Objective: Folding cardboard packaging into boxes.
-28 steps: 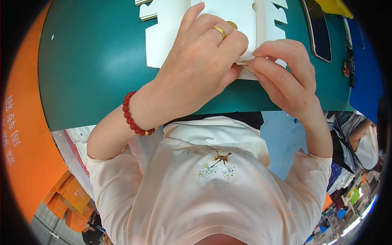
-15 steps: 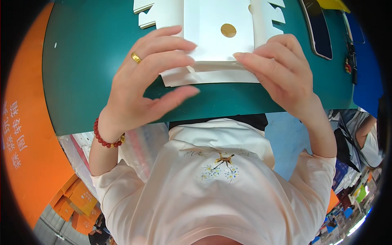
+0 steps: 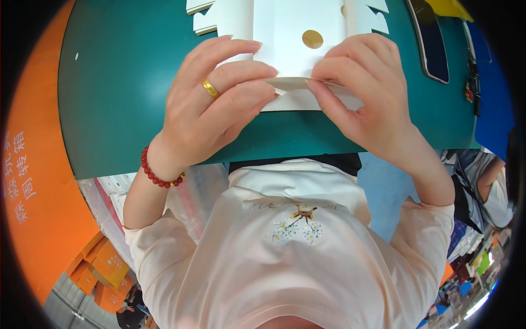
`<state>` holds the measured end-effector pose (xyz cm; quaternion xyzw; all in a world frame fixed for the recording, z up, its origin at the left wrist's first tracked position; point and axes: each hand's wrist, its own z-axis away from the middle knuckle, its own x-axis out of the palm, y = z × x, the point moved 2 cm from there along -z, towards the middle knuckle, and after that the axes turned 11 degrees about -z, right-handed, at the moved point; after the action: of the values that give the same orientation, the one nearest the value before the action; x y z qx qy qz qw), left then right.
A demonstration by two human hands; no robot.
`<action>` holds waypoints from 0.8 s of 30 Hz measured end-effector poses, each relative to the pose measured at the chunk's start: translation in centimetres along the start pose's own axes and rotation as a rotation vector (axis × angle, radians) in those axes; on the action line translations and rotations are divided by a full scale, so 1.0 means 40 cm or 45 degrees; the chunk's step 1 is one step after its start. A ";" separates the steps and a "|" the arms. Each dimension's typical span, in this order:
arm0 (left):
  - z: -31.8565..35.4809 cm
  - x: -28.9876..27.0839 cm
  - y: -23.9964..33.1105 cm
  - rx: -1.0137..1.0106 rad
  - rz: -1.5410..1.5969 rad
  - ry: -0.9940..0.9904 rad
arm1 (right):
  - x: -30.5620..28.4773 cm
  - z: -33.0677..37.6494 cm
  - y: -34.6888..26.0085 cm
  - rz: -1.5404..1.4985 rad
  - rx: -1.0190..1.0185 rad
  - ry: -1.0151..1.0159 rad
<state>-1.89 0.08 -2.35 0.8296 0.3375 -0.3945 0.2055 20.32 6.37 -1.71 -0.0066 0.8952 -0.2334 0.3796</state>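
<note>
A white cardboard box (image 3: pixel 282 52) with a round hole through its panel lies on the green tabletop in front of me. My left hand (image 3: pixel 222 90), wearing a gold ring, is closed on the left part of its near edge, thumb below and fingers above. At the right part of that edge, my right hand (image 3: pixel 364 88) pinches the folded flap (image 3: pixel 293 83) between thumb and fingers. Notched white card sheets (image 3: pixel 205 22) show under the box on its left side. The box's far end is cut off by the picture's upper rim.
A phone (image 3: pixel 430 44) lies on the green table (image 3: pixel 126 109) at the right, near a pen (image 3: pixel 476 82) and a blue surface (image 3: pixel 496 93). A large orange box (image 3: pixel 38 109) stands along the left edge. Plastic-wrapped goods (image 3: pixel 194 192) sit below the table's front edge.
My left hand has moved right and closed from open fingers onto the box's near edge. My right thumb has shifted under the flap, and the flap now stands raised between both hands.
</note>
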 end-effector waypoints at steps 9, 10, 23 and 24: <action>-0.033 0.012 0.008 -0.156 0.129 -0.043 | -0.011 -0.019 -0.010 -0.207 0.256 -0.067; -0.036 0.016 0.015 -0.192 0.132 0.006 | -0.009 -0.019 -0.009 -0.303 0.335 -0.053; -0.017 0.031 0.007 -0.210 0.318 0.084 | 0.013 -0.037 -0.011 -0.332 0.260 -0.096; -0.016 0.032 0.007 -0.212 0.317 0.084 | 0.012 -0.037 -0.012 -0.324 0.264 -0.102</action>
<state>-0.74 0.79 -2.96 0.8577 0.2702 -0.3091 0.3095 18.87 6.48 -0.95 -0.0901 0.8422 -0.3704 0.3812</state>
